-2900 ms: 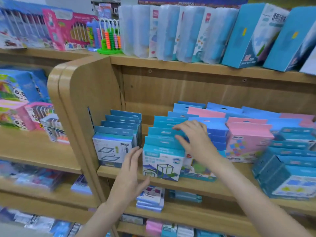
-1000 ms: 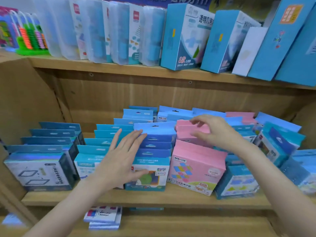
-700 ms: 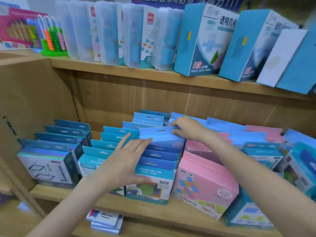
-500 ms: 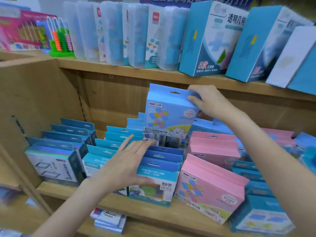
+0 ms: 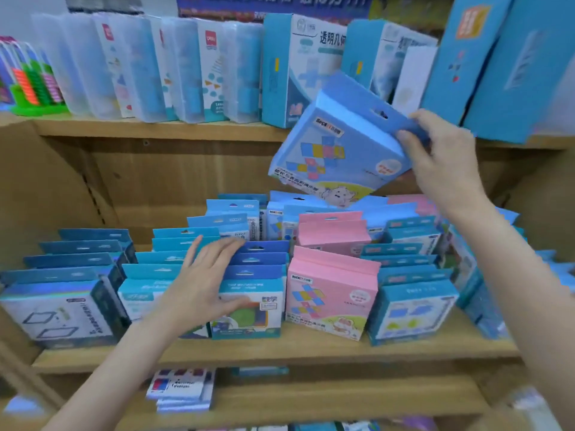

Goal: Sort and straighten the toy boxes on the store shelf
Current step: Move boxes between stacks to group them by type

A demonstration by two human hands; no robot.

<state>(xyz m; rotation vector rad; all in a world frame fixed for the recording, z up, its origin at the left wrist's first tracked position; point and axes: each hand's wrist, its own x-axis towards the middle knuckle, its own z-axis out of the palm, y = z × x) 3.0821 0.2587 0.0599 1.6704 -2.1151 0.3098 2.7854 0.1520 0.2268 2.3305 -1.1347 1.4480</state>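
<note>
Wooden shelf (image 5: 280,353) stocked with glossy cardboard toy boxes.
At twelve o'clock, frosted translucent plastic cases (image 5: 137,70); the raised blue box (image 5: 339,144) looks smooth card.

Two hands (image 5: 202,284); one lifted blue box (image 5: 339,144); two pink boxes (image 5: 329,293) in front; one abacus (image 5: 31,85).

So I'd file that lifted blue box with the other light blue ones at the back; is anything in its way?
Nothing visible blocks it. The blue box, held by the right hand, hangs tilted over the light blue boxes; the left hand rests on nearer rows.
</note>
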